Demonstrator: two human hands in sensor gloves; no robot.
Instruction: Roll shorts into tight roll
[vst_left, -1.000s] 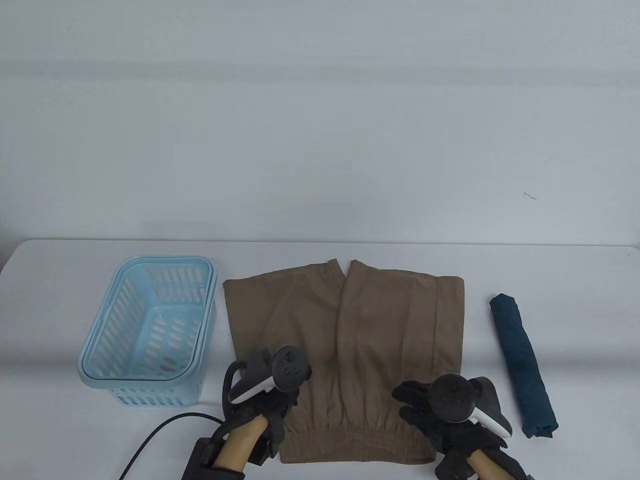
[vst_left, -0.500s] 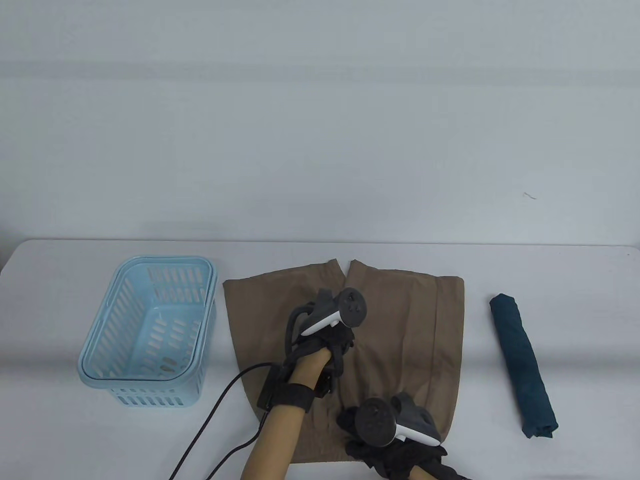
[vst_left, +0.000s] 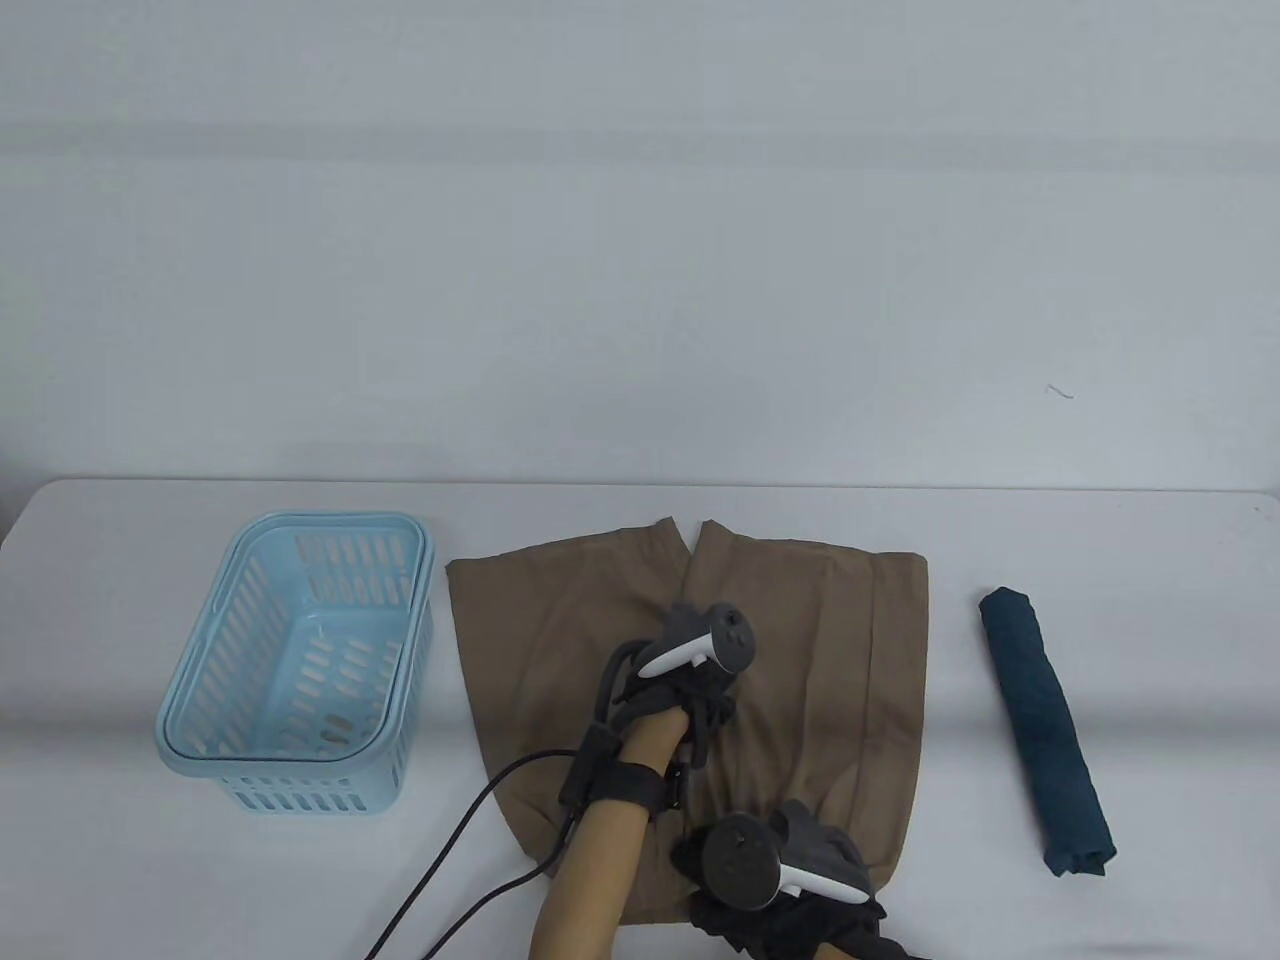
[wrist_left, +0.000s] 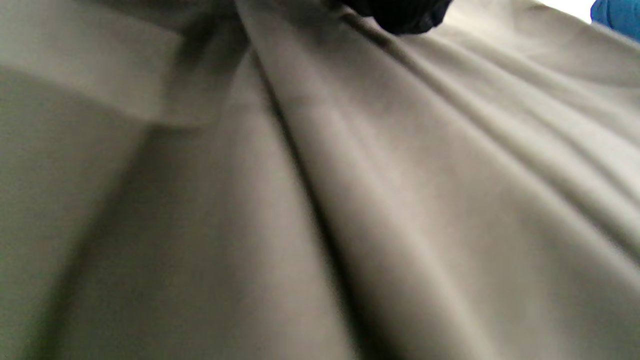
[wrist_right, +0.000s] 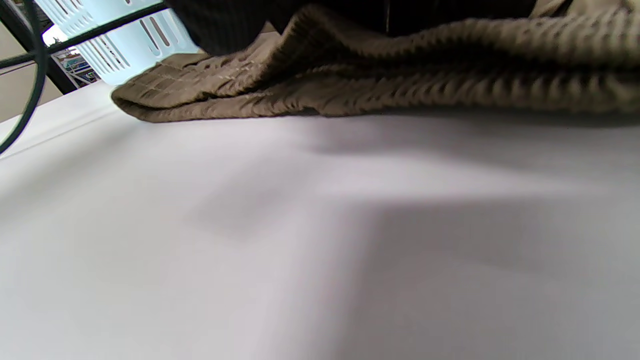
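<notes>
Brown shorts (vst_left: 820, 640) lie flat on the white table, legs pointing away and waistband towards me. My left hand (vst_left: 705, 700) is on the middle of the shorts near the crotch. In the left wrist view the cloth (wrist_left: 320, 200) fills the frame and its folds run up to a dark fingertip (wrist_left: 400, 15), as if pinched there. My right hand (vst_left: 700, 870) is on the middle of the waistband at the near edge. In the right wrist view the ribbed waistband (wrist_right: 350, 75) is doubled under the glove and slightly off the table.
A light blue slotted basket (vst_left: 300, 795) stands left of the shorts and shows in the right wrist view (wrist_right: 125, 45). A dark blue rolled cloth (vst_left: 1045, 725) lies to the right. A black cable (vst_left: 450, 850) trails from my left wrist across the near table.
My left hand has moved from the waistband's left end up to the middle of the shorts. My right hand has slid left along the waistband to its middle, and the waistband has bunched.
</notes>
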